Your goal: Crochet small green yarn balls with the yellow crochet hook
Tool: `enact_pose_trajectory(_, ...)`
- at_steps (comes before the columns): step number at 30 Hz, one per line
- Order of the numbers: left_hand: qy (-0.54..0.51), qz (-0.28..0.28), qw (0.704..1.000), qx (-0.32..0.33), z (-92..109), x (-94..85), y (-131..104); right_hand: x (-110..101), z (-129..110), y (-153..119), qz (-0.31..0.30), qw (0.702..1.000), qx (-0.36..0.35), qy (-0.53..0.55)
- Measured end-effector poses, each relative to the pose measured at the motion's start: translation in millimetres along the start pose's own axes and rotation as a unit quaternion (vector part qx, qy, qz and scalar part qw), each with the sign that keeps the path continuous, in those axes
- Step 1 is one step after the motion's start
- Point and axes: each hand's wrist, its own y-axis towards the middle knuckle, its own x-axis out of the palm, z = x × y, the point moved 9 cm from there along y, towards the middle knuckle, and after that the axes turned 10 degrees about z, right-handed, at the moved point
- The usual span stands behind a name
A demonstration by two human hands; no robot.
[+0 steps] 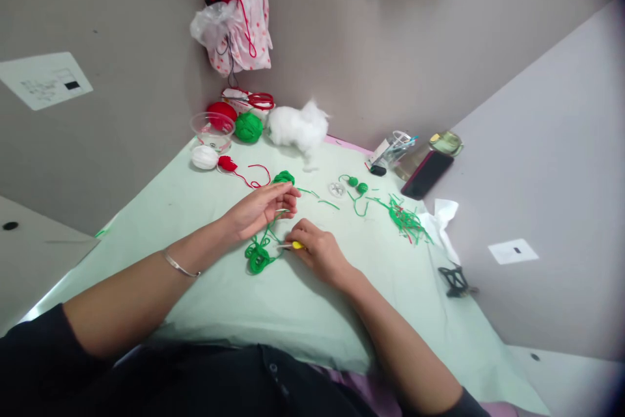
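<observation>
My right hand (317, 251) is closed round the yellow handle of a crochet hook (297, 245), its thin metal shaft pointing left. A loose tangle of green yarn (258, 257) lies on the cloth just left of the hook's tip. Strands climb from that tangle to my left hand (266, 209), whose fingers curl loosely round the yarn. Beyond the left fingertips shows a bunched green yarn piece (284, 177), partly covered by the hand; whether the fingers touch it I cannot tell.
White stuffing (297, 127), a green yarn ball (249, 127), a clear tub (213, 134) and red scissors (261, 101) stand at the back. To the right are small green balls (362, 188), yarn scraps (407, 222) and a leaning phone (427, 174). Walls border the table.
</observation>
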Motion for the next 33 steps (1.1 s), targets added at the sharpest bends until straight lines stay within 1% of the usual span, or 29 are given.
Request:
enact_pose_trajectory(3,0.032,-0.015,0.999,0.022,5,-2.5,2,-4,-3,-1,0.016,0.999,-0.004,0.044)
enact_pose_trajectory(4,0.039,-0.017,0.999,0.028,7,-3.5,4,-2,-6,-2,0.009,0.999,-0.01,0.041)
enact_pose_trajectory(7,0.061,-0.025,0.997,0.031,8,-6.6,8,11,-13,-4,-0.041,0.999,-0.027,0.003)
enact_pose_trajectory(8,0.072,-0.029,0.997,0.028,7,-7.7,9,10,-14,-5,-0.043,0.998,-0.027,0.019)
enact_pose_trajectory(9,0.086,-0.034,0.995,0.025,7,-8.6,10,4,-14,-4,-0.033,0.997,-0.02,0.064)
enact_pose_trajectory(10,0.103,-0.039,0.994,0.023,6,-9.2,11,-6,-12,-2,-0.009,0.991,-0.002,0.132)
enact_pose_trajectory(11,0.122,-0.045,0.991,0.022,6,-9.2,11,-18,-7,-1,0.024,0.975,0.024,0.219)
enact_pose_trajectory(12,0.144,-0.055,0.988,0.021,5,-8.1,10,-29,4,0,0.056,0.949,0.075,0.302)
enact_pose_trajectory(13,0.168,-0.067,0.983,0.018,3,-5.7,8,-37,18,-1,0.084,0.915,0.14,0.369)
enact_pose_trajectory(15,0.221,-0.116,0.968,-0.005,-6,3.9,2,-49,42,-4,0.127,0.834,0.239,0.48)
enact_pose_trajectory(16,0.244,-0.145,0.959,-0.023,-13,9.3,-2,-53,53,-6,0.145,0.794,0.275,0.522)
enact_pose_trajectory(17,0.272,-0.179,0.944,-0.045,-21,14.7,-7,-58,63,-8,0.166,0.757,0.298,0.557)
enact_pose_trajectory(18,0.328,-0.222,0.916,-0.068,-30,18.9,-13,-64,75,-11,0.19,0.723,0.314,0.585)
enact_pose_trajectory(19,0.371,-0.235,0.895,-0.08,-36,18.6,-15,-72,87,-14,0.218,0.693,0.324,0.606)
enact_pose_trajectory(21,0.423,-0.205,0.879,-0.082,-35,10.5,-10,-93,115,-25,0.294,0.641,0.331,0.627)
enact_pose_trajectory(23,0.453,-0.175,0.871,-0.069,-28,1.7,-2,-121,144,-42,0.386,0.599,0.319,0.625)
enact_pose_trajectory(24,0.465,-0.156,0.87,-0.055,-23,-3.1,3,-134,157,-52,0.427,0.59,0.314,0.609)
enact_pose_trajectory(25,0.478,-0.13,0.868,-0.036,-17,-8.4,8,-145,169,-62,0.46,0.591,0.315,0.583)
enact_pose_trajectory(27,0.509,-0.091,0.856,0.009,-6,-16.0,16,-161,186,-79,0.5,0.621,0.336,0.502)
enact_pose_trajectory(28,0.527,-0.091,0.844,0.033,-5,-16.3,18,-163,192,-84,0.507,0.625,0.344,0.485)
enact_pose_trajectory(29,0.545,-0.107,0.83,0.055,-6,-14.2,18,-164,197,-88,0.514,0.627,0.351,0.468)
enact_pose_trajectory(30,0.562,-0.133,0.813,0.077,-10,-10.5,17,-163,199,-91,0.524,0.632,0.359,0.445)
enact_pose_trajectory(31,0.576,-0.16,0.796,0.097,-14,-6.7,15,-164,200,-94,0.538,0.644,0.366,0.402)
enact_pose_trajectory(32,0.586,-0.176,0.783,0.117,-18,-4.3,13,-166,196,-97,0.552,0.669,0.37,0.332)
enact_pose_trajectory(33,0.592,-0.178,0.775,0.132,-21,-3.6,13,-169,189,-96,0.555,0.703,0.369,0.247)
